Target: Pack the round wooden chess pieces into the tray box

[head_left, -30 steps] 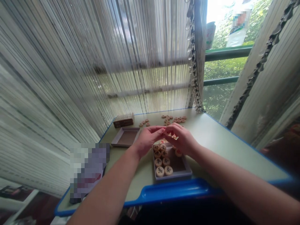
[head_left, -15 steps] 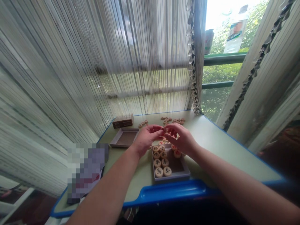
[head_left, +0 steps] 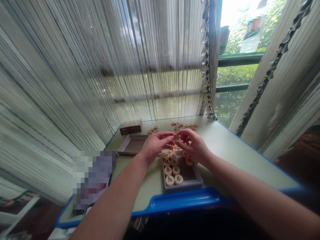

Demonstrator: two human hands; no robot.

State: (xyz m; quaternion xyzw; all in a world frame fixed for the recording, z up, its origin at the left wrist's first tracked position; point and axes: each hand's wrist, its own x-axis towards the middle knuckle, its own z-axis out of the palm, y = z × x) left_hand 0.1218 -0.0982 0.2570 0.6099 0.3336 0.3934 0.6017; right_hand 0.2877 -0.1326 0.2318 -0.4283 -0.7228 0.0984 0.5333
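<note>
Just beyond the open box, my left hand (head_left: 157, 144) and my right hand (head_left: 193, 142) meet with their fingers closed on one round wooden xiangqi piece (head_left: 176, 137) with a red mark. Below them, the shallow box (head_left: 190, 176) holds two columns of black-marked xiangqi pieces (head_left: 176, 170) along its left side. Red-marked pieces (head_left: 189, 161) sit at its upper right, partly covered by my right hand. More pieces (head_left: 178, 149) show between my hands at the box's far edge; how many is hidden.
Loose pieces lie in groups at the far side (head_left: 190, 126) and further left (head_left: 153, 129). The box lid (head_left: 120, 152) rests left of my hands, with a brown box (head_left: 130, 126) behind it. A blurred purple item (head_left: 97, 183) lies at the table's left edge.
My hands stay together over the far edge of the box. The piece between my fingers has turned so its red mark shows more. The whole view has shifted slightly.
</note>
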